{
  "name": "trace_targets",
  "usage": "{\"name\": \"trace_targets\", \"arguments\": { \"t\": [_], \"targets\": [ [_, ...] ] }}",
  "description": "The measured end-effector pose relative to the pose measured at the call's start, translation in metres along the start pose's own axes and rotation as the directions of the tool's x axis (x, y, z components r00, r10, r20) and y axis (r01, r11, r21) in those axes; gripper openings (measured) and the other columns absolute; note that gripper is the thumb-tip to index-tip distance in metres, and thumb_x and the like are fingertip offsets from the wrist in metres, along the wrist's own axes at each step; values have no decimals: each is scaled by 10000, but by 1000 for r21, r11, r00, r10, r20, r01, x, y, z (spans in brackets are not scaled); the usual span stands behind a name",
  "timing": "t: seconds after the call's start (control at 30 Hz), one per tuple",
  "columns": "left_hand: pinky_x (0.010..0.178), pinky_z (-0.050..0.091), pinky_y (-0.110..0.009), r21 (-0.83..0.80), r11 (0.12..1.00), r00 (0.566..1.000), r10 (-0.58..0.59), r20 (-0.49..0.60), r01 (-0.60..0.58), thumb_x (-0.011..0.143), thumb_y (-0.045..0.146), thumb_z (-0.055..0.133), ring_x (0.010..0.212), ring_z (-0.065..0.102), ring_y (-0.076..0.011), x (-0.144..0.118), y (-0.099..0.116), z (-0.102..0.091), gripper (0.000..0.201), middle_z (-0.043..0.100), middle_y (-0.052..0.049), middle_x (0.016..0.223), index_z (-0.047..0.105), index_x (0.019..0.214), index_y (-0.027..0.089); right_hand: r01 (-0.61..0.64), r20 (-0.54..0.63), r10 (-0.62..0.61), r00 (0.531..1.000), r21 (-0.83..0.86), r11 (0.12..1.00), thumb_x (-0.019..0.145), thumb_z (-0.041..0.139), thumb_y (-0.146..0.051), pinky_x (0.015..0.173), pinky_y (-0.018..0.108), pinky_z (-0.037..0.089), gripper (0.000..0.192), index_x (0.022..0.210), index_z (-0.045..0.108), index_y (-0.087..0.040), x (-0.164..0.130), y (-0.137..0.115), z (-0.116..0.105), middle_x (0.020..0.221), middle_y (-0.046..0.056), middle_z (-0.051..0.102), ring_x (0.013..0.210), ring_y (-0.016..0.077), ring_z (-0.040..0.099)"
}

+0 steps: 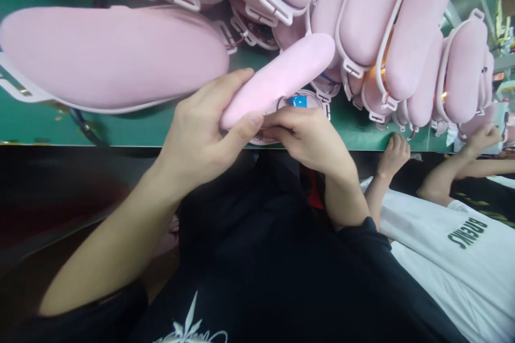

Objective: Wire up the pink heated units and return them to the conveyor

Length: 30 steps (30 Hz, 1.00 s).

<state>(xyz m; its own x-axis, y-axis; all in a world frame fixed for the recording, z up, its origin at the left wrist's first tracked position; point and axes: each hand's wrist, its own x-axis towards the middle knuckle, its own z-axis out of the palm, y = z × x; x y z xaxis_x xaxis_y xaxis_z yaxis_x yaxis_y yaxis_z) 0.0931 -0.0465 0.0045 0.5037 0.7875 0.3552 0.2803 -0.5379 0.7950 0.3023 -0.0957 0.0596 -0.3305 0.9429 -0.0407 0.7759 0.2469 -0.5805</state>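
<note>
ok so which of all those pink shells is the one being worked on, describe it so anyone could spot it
Start at the green work surface covered with pink shells, then come to its near edge at the middle of the view, where the person's two hands meet. The pink shell there is gripped at its lower end by the left hand, with the right hand just under it. Unlike its neighbours, it is lifted, slanting up to the right.

At your twelve to two o'clock, pink shells point(374, 16) crowd the green bench point(36, 123); at three, a co-worker's white shirt point(450, 257).
</note>
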Motion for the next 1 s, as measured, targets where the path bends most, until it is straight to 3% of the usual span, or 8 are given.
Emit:
{"name": "trace_targets", "arguments": {
  "t": [0.2, 0.37, 0.5, 0.8, 1.0],
  "targets": [
    [1177, 548, -483, 4, 1000, 1000, -3, -10, 3, 1125, 579, 457, 1394, 636, -280, -1, 0, 1, 586, 630, -101, 1519, 519, 1513, 143, 16, -255, -35, 966, -76, 997, 1049, 662, -255, 905, 322, 590, 171, 1017, 830, -244, -9, 20, 13, 994, 1, 760, 956, 154, 721],
    [1171, 556, -498, 10, 1000, 1000, 10, -11, -10, 1125, 580, 460, 1394, 639, -283, 0, -1, 2, 572, 629, -90, 1521, 512, 1516, 167, 14, -316, -69, 946, -174, 985, 1039, 687, -299, 893, 364, 591, 149, 996, 829, -284, -9, 31, 33, 948, 6, 674, 945, 167, 684],
    [1152, 571, -481, -2, 1000, 1000, 21, -19, -22, 1122, 577, 467, 1367, 656, -283, 0, -2, 3, 572, 647, -103, 1490, 522, 1501, 153, 28, -421, -111, 900, -197, 980, 1037, 695, -333, 832, 349, 580, 156, 969, 808, -249, -11, 33, 41, 927, 15, 671, 902, 164, 674],
    [1159, 571, -456, -22, 999, 999, 26, -20, -26, 1115, 547, 492, 1368, 654, -273, -2, -5, 2, 546, 642, -92, 1494, 506, 1525, 186, 155, -428, -262, 865, -270, 950, 1027, 680, -181, 845, 336, 589, 97, 1048, 774, -192, -17, 28, 37, 989, 55, 758, 930, 174, 702],
    [1144, 577, -451, -36, 999, 1000, 20, -15, -20, 1108, 529, 512, 1355, 660, -276, 0, -3, 0, 534, 654, -92, 1477, 522, 1513, 180, 23, -283, -99, 954, -260, 965, 1074, 579, -221, 904, 350, 588, 228, 1048, 805, -225, -12, 21, 21, 1051, 48, 756, 1010, 190, 704]
  ]
}}
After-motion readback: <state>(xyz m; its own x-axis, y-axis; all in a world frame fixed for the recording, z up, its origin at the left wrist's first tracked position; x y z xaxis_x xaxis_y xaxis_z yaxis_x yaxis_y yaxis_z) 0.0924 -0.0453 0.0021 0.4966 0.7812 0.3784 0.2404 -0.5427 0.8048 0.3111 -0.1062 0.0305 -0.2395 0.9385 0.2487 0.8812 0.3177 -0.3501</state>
